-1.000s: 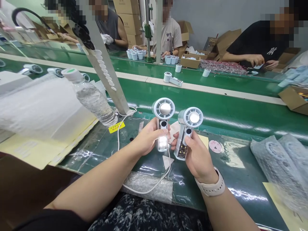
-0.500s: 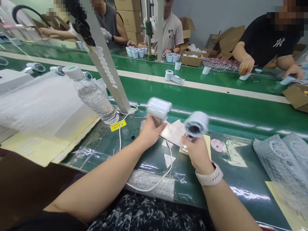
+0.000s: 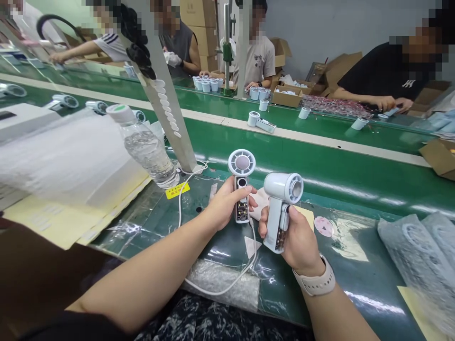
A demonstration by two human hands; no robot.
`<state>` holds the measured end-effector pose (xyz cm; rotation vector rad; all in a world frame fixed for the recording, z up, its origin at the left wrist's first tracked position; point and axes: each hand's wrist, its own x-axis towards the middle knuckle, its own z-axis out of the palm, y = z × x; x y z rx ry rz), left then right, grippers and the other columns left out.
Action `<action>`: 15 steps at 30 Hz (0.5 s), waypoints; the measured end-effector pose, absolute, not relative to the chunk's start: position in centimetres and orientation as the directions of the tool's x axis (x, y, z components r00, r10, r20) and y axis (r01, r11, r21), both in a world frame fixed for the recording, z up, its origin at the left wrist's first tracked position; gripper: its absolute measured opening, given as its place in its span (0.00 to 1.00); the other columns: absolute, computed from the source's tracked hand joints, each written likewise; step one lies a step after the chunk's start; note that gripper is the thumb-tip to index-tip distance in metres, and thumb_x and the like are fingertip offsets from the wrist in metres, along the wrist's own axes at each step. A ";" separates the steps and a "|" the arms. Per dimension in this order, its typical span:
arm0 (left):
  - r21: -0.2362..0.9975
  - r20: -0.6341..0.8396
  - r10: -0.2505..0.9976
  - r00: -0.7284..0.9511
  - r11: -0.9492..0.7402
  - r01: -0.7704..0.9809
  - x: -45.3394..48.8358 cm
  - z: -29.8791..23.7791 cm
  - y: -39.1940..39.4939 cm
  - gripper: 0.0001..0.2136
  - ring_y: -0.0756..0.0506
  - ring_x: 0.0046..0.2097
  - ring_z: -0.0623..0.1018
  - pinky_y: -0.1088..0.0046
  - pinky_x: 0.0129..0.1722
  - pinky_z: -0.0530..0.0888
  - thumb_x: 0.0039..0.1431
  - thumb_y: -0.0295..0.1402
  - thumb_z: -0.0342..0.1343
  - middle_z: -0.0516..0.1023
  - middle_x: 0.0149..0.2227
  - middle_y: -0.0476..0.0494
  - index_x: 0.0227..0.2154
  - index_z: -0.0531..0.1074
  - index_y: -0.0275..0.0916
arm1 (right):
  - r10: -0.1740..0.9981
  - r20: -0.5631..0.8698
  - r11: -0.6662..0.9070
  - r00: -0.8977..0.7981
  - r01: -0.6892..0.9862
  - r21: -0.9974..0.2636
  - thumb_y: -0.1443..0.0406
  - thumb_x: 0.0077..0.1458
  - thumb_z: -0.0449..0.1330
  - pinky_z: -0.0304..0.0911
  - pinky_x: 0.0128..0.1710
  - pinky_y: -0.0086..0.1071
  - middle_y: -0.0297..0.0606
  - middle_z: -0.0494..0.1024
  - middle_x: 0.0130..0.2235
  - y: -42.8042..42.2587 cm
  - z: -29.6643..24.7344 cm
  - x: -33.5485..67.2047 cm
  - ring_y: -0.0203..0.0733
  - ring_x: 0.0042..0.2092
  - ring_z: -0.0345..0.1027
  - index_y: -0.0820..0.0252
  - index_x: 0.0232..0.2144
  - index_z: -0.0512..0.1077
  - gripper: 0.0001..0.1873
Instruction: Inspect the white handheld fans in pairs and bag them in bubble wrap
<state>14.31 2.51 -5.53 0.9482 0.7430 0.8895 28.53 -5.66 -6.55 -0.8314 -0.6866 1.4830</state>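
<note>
My left hand (image 3: pixel 227 203) is closed round the handle of a white handheld fan (image 3: pixel 242 162), its thumb across the front. That fan stands upright, its round face towards me and a circuit board bare in the handle. A second handheld fan (image 3: pixel 282 187) is gripped by my right hand (image 3: pixel 301 239), its head turned to the right and part of its circuit board showing at the handle's edge. Below the left fan a white cable (image 3: pixel 254 253) runs over the bench mat; whether it touches the fan I cannot tell. A white cloth or paper (image 3: pixel 261 201) lies partly hidden behind both fans.
A water bottle (image 3: pixel 147 151) stands left by a slanted post (image 3: pixel 170 113). Bubble-wrapped fans (image 3: pixel 419 255) lie at the right. Across the green conveyor (image 3: pixel 320 161), co-workers handle parts; one fan (image 3: pixel 261 122) rests on the pale strip. Packing sheets (image 3: pixel 71 166) cover the left side.
Both fans have been turned in my hands: the left one now shows its round face and handle front, the right one its side and handle. Both hands stay closed on them.
</note>
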 end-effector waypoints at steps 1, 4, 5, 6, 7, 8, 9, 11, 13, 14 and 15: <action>0.905 -0.141 0.889 0.435 0.294 -0.308 14.3 -5.5 2.5 0.20 0.49 0.28 0.76 0.70 0.29 0.71 0.47 0.40 0.65 0.75 0.36 0.46 0.38 0.64 0.38 | 0.994 -0.111 -0.101 -0.017 -0.570 -0.815 0.47 0.55 0.58 0.63 0.23 0.31 0.37 0.76 0.28 -5.7 -6.7 28.5 0.38 0.25 0.67 0.59 0.32 0.74 0.21; 0.906 -0.118 0.900 0.420 0.271 -0.325 14.3 -5.4 2.5 0.19 0.48 0.30 0.76 0.70 0.30 0.71 0.47 0.38 0.66 0.75 0.37 0.46 0.37 0.64 0.38 | 0.991 -0.136 -0.116 -0.010 -0.583 -0.804 0.47 0.51 0.63 0.64 0.23 0.29 0.34 0.76 0.29 -5.7 -6.9 28.4 0.37 0.24 0.68 0.57 0.39 0.73 0.22; 0.908 -0.111 0.899 0.423 0.265 -0.324 14.3 -5.4 2.5 0.19 0.49 0.30 0.76 0.70 0.30 0.70 0.47 0.38 0.66 0.75 0.37 0.46 0.37 0.64 0.38 | 0.990 -0.141 -0.121 -0.011 -0.581 -0.805 0.47 0.51 0.63 0.64 0.23 0.29 0.34 0.76 0.29 -5.7 -7.0 28.3 0.37 0.24 0.68 0.57 0.40 0.73 0.23; 0.912 -0.104 0.898 0.427 0.258 -0.320 14.3 -5.3 2.4 0.19 0.49 0.30 0.76 0.70 0.31 0.70 0.46 0.38 0.66 0.75 0.37 0.47 0.38 0.64 0.38 | 0.989 -0.144 -0.129 -0.020 -0.576 -0.807 0.46 0.51 0.63 0.64 0.23 0.29 0.34 0.76 0.28 -5.8 -7.0 28.3 0.38 0.24 0.68 0.58 0.40 0.72 0.24; 0.917 -0.100 0.896 0.432 0.252 -0.310 14.3 -5.3 2.4 0.20 0.49 0.30 0.76 0.70 0.31 0.70 0.46 0.37 0.66 0.74 0.36 0.48 0.38 0.64 0.38 | 0.989 -0.145 -0.137 -0.032 -0.569 -0.811 0.46 0.52 0.62 0.65 0.23 0.28 0.34 0.75 0.26 -5.8 -7.0 28.2 0.38 0.24 0.68 0.59 0.38 0.72 0.24; 0.923 -0.096 0.895 0.436 0.244 -0.298 14.3 -5.3 2.4 0.20 0.49 0.30 0.75 0.70 0.31 0.70 0.46 0.37 0.67 0.74 0.34 0.48 0.38 0.64 0.38 | 0.989 -0.141 -0.140 -0.041 -0.561 -0.816 0.45 0.52 0.61 0.65 0.23 0.28 0.34 0.74 0.24 -5.9 -7.0 28.2 0.37 0.24 0.67 0.60 0.36 0.72 0.24; 0.930 -0.093 0.894 0.439 0.235 -0.283 14.4 -5.3 2.3 0.20 0.48 0.30 0.75 0.70 0.31 0.69 0.46 0.37 0.67 0.73 0.33 0.49 0.38 0.64 0.39 | 0.990 -0.133 -0.133 -0.040 -0.553 -0.823 0.44 0.53 0.61 0.64 0.23 0.27 0.34 0.73 0.23 -6.0 -7.0 28.1 0.37 0.23 0.67 0.60 0.34 0.72 0.24; 0.942 -0.084 0.892 0.444 0.216 -0.256 14.4 -5.5 2.4 0.20 0.48 0.30 0.74 0.70 0.31 0.69 0.47 0.37 0.66 0.72 0.31 0.50 0.39 0.64 0.39 | 0.993 -0.119 -0.099 0.001 -0.544 -0.833 0.44 0.53 0.61 0.64 0.22 0.26 0.34 0.74 0.24 -6.2 -6.9 27.9 0.35 0.23 0.66 0.60 0.33 0.72 0.24; 0.951 -0.075 0.892 0.446 0.198 -0.238 14.5 -5.6 2.4 0.19 0.48 0.30 0.74 0.69 0.31 0.70 0.48 0.37 0.65 0.72 0.31 0.50 0.40 0.64 0.39 | 0.992 -0.112 -0.065 0.054 -0.542 -0.838 0.46 0.53 0.62 0.63 0.21 0.25 0.33 0.75 0.27 -6.4 -6.7 27.7 0.33 0.23 0.66 0.59 0.35 0.72 0.23; 0.953 -0.072 0.893 0.445 0.193 -0.233 14.5 -5.7 2.4 0.19 0.47 0.31 0.74 0.69 0.31 0.70 0.48 0.37 0.65 0.72 0.31 0.49 0.40 0.64 0.39 | 0.991 -0.113 -0.059 0.067 -0.544 -0.837 0.46 0.53 0.62 0.63 0.21 0.24 0.33 0.75 0.28 -6.5 -6.6 27.7 0.33 0.22 0.67 0.59 0.37 0.72 0.23; 0.953 -0.070 0.893 0.444 0.191 -0.235 14.5 -5.8 2.4 0.20 0.47 0.32 0.75 0.69 0.31 0.70 0.48 0.38 0.65 0.72 0.32 0.49 0.40 0.64 0.39 | 0.991 -0.114 -0.059 0.066 -0.549 -0.834 0.46 0.53 0.62 0.62 0.20 0.24 0.33 0.75 0.29 -6.6 -6.5 27.7 0.33 0.22 0.67 0.59 0.37 0.72 0.22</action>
